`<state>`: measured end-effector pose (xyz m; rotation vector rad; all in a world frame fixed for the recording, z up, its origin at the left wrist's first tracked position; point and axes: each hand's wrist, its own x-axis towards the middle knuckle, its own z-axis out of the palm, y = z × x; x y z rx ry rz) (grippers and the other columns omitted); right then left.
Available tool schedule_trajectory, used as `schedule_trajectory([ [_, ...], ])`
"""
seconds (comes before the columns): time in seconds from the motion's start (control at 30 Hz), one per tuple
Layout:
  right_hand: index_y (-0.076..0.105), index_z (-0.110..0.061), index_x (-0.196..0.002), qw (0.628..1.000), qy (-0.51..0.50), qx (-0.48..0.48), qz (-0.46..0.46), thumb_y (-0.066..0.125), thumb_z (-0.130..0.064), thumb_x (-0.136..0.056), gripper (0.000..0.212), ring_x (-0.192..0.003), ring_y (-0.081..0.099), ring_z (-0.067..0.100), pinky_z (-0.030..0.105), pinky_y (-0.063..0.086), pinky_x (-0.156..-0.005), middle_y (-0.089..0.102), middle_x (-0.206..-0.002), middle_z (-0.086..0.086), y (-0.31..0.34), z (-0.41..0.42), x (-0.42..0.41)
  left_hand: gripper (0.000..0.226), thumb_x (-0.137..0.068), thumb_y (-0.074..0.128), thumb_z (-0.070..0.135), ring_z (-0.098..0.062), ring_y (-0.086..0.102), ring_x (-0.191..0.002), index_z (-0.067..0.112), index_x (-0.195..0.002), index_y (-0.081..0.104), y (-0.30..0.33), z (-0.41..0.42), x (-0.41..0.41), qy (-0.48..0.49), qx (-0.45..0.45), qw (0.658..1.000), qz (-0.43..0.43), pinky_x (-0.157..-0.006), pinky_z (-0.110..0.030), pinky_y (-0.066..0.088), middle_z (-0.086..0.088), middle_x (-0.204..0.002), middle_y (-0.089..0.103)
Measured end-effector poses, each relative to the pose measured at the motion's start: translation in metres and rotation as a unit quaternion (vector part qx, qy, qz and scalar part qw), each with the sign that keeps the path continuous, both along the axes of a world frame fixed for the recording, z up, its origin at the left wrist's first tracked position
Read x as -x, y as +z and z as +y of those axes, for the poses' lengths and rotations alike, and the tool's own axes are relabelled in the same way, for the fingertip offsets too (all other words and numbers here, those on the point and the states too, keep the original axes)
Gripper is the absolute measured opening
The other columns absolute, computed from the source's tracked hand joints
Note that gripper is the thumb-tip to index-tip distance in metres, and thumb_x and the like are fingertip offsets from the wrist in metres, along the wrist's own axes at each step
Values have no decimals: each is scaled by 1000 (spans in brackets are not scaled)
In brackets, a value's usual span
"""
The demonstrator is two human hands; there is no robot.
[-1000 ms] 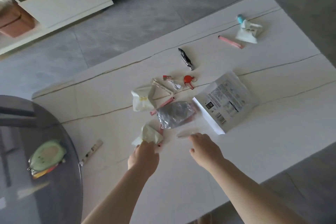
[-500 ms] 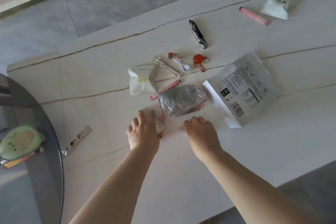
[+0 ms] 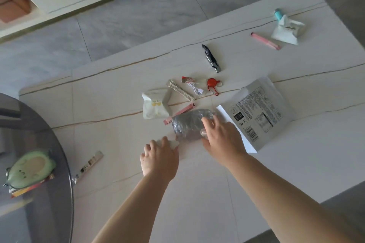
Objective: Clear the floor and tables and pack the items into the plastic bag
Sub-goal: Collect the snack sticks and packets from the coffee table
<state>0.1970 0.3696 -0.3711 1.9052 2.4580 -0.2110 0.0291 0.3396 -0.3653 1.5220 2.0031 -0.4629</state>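
A crinkled silver packet lies on the white table, seemingly inside a clear plastic bag whose edge barely shows. My right hand reaches over the packet's near right end, thumb and fingers pinching a bit of clear plastic. My left hand is just left of it, low over the table, its fingers curled round a small white packet that points at the silver packet. Around them lie a white snack pouch, a pink clip and a grey printed bag.
Farther back lie a beige clip, a white cable, a red keyring, a black corkscrew, another pink clip and a white pouch. A thin strip lies left. An avocado-shaped case sits on the dark round table.
My right hand has moved forward from the near edge of the plastic onto the silver packet. My left hand, still with the white packet, has shifted right toward it.
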Motion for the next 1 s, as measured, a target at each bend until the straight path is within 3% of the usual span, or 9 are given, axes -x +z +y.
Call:
schedule_trajectory([
  [0.2,60,-9,-112,995,27,45,-85,85,-14,-44,73,-84,67,30,38,54,-76,63,-113,15,-25,20,16,47,-91,51,49,-26,42,-121,22,-127,40,-26,4,-17,-4,-26,1000,0,-95,-38,41,-7,-126,44],
  [0.33,62,-12,-108,983,34,93,-152,84,-27,-55,60,-74,68,21,28,46,-65,66,-90,4,-25,22,22,48,-89,60,41,-26,42,-120,22,-127,38,-37,4,-27,2,-44,999,12,-92,-36,43,-7,-127,39],
  [0.43,58,-11,-106,980,49,140,-135,70,-10,-73,35,-80,67,23,27,34,-60,63,-94,5,-28,21,16,38,-92,57,23,-28,43,-116,22,-126,40,-41,6,-27,-15,-56,998,27,-90,-35,44,-9,-128,38],
  [0.53,65,-19,-77,970,15,179,-166,85,-25,-51,33,-51,63,14,18,8,-46,62,-67,-3,-24,17,16,33,-93,54,15,-28,44,-113,21,-124,44,-40,8,-26,-29,-50,998,33,-88,-35,45,-9,-127,37],
  [0.6,65,-20,-75,972,9,184,-144,83,-29,-51,31,-52,63,14,20,-1,-46,64,-67,-3,-25,14,13,32,-93,54,14,-28,45,-112,19,-123,45,-39,10,-25,-41,-46,998,32,-87,-34,46,-9,-126,37],
  [0.67,63,-14,-85,979,-7,182,-94,74,-27,-71,22,-64,67,21,20,3,-45,67,-80,1,-28,7,8,29,-93,52,14,-28,47,-110,16,-122,47,-36,10,-23,-57,-44,997,30,-85,-34,47,-9,-125,38],
  [0.8,60,-10,-58,988,-74,136,-22,88,-31,-45,37,-38,56,23,12,8,-47,60,-51,4,-18,-2,-3,27,-96,48,18,-29,48,-111,14,-122,48,-27,8,-21,-70,-12,997,15,-79,-36,48,-10,-123,40],
  [0.9,62,-7,-92,987,-88,135,18,65,-34,-79,29,-81,64,29,26,31,-58,68,-87,8,-4,-9,-23,25,-96,46,23,-30,55,-105,13,-119,50,-14,8,-24,-53,7,999,-12,-67,-35,44,-11,-116,47],
  [1.0,59,-9,-105,984,-107,138,47,56,-34,-87,31,-93,58,28,29,34,-65,65,-98,9,21,-18,-44,22,-95,47,24,-29,61,-95,13,-114,52,5,9,-34,-82,2,996,-23,-63,-32,44,-8,-107,54],
])
